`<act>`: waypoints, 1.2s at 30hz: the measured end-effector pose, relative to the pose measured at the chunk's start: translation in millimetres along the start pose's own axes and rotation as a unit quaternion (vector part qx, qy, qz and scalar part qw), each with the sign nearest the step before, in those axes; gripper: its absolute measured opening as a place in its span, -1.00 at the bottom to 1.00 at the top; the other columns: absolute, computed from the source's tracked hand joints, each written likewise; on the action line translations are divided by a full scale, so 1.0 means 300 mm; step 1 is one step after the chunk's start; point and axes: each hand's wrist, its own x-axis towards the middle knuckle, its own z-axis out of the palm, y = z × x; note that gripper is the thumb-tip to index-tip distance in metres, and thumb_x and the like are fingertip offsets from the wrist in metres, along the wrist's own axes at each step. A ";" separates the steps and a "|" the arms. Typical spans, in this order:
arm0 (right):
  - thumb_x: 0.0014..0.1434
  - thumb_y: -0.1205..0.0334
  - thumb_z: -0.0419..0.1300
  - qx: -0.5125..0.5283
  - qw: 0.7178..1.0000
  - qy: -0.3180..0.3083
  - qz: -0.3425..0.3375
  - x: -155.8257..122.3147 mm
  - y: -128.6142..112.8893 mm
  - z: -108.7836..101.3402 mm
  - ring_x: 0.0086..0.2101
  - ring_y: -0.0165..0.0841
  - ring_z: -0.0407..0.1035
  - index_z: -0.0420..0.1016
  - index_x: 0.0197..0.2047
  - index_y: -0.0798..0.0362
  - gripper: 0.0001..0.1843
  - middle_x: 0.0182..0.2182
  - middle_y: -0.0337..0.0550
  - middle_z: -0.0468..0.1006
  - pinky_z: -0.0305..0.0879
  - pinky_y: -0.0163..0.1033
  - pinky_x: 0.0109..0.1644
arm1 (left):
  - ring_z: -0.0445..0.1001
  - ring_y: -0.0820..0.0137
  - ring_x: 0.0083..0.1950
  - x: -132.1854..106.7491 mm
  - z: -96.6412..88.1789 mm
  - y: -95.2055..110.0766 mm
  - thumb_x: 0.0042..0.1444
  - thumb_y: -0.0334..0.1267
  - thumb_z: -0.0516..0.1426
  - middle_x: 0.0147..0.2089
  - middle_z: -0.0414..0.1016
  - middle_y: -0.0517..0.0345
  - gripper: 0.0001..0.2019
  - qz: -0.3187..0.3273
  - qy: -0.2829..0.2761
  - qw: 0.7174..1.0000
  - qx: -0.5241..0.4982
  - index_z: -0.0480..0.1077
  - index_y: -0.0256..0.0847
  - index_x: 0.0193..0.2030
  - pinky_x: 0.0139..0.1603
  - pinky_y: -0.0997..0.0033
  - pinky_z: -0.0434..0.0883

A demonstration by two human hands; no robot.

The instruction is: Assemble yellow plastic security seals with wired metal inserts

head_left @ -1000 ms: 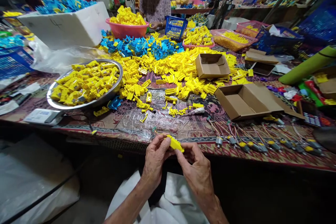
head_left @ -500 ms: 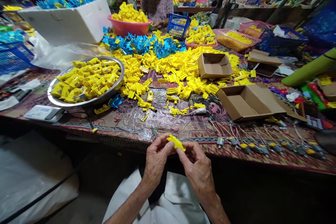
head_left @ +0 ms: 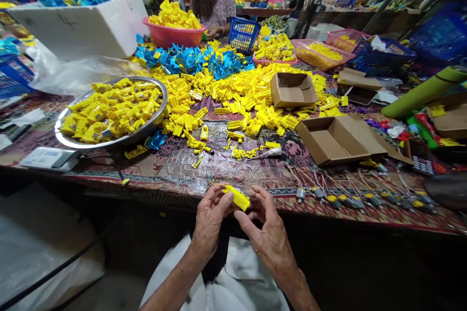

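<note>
A yellow plastic housing (head_left: 238,198) is held above the front edge of the table, pinched between the thumb and fingers of my left hand (head_left: 209,223). My right hand (head_left: 269,233) is beside the housing's right end, thumb and fingers apart; whether a fingertip behind it touches is hidden. Just beyond my left fingertips a small green circuit board (head_left: 209,181) shows. Farther in on the table lie small yellow pieces (head_left: 243,153) and a screwdriver with a pale handle (head_left: 273,151).
A metal bowl (head_left: 163,107) of yellow housings stands at left, near a white device (head_left: 49,159). Yellow parts (head_left: 233,92) and blue parts (head_left: 182,60) are heaped behind. Cardboard boxes (head_left: 321,143) and wired motors (head_left: 353,201) lie at right. Another person (head_left: 215,5) sits opposite.
My right thumb and fingers have spread away from the housing, while my left hand keeps hold of it. The housing is turned to show more of its long side. The view has shifted slightly.
</note>
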 end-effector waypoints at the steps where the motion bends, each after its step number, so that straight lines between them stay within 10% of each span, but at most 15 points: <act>1: 0.10 0.08 0.30 0.014 1.000 -0.011 0.000 0.000 -0.001 -0.001 -0.18 -0.28 0.51 0.20 0.22 -0.01 -0.34 0.01 -0.01 0.51 0.49 -0.25 -0.19 | 0.51 0.45 -0.24 -0.001 0.000 0.002 0.09 -0.20 0.28 -0.24 0.49 0.19 -0.72 -0.004 -0.006 1.000 -0.008 0.42 -0.18 -0.08 -0.15 0.48 0.46; 18: 0.16 0.05 0.25 0.194 0.977 -0.046 0.076 0.044 -0.002 0.028 -0.38 -0.37 0.47 0.46 -0.20 0.05 -0.75 -0.36 -0.17 0.59 0.34 -0.35 -0.37 | 0.52 0.42 -0.15 0.002 -0.019 -0.020 0.10 -0.21 0.27 -0.14 0.52 0.13 -0.73 0.024 -0.018 1.000 0.009 0.43 -0.18 -0.06 -0.10 0.43 0.50; 36: 0.20 0.06 0.19 0.071 0.994 -0.067 0.047 0.059 -0.025 -0.022 -0.41 -0.36 0.42 0.44 -0.27 0.07 -0.77 -0.40 -0.18 0.54 0.36 -0.28 -0.32 | 0.52 0.39 -0.22 0.010 -0.011 -0.002 0.03 -0.18 0.30 -0.20 0.54 0.12 -0.71 0.019 -0.020 0.998 0.057 0.46 -0.21 -0.12 -0.15 0.41 0.49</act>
